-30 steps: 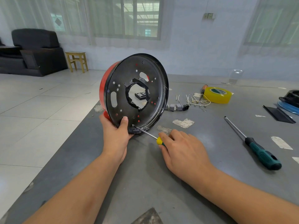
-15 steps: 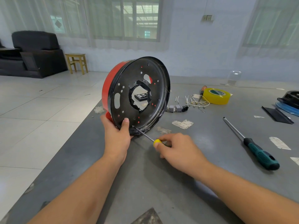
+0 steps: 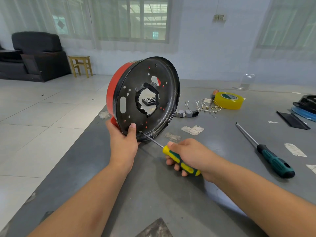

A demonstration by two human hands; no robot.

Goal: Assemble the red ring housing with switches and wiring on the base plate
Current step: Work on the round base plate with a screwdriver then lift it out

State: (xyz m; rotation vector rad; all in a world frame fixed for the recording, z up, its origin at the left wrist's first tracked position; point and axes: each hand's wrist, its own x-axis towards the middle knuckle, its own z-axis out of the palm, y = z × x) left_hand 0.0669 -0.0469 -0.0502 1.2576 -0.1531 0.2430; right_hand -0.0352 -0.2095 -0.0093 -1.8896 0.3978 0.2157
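Observation:
The red ring housing [image 3: 114,93] with its black base plate [image 3: 164,93] stands on edge on the grey table, plate facing me. My left hand [image 3: 123,141] grips its lower rim, thumb pressed on the plate. My right hand [image 3: 189,154] holds a yellow-green screwdriver [image 3: 181,161], whose tip sits on a screw at the plate's bottom edge. Grey switches [image 3: 185,113] and loose white wires [image 3: 205,106] lie behind the plate on the table.
A teal-handled screwdriver [image 3: 273,161] lies to the right. A yellow tape roll [image 3: 228,100], a small orange-tipped tool [image 3: 213,94], black and blue parts [image 3: 304,106] and a black strip [image 3: 292,119] lie further back. The table's left edge [image 3: 82,134] drops to a tiled floor.
My right hand has rolled over on the screwdriver, so more of the handle shows. The housing shifted slightly with the view; the tip stays on the same screw.

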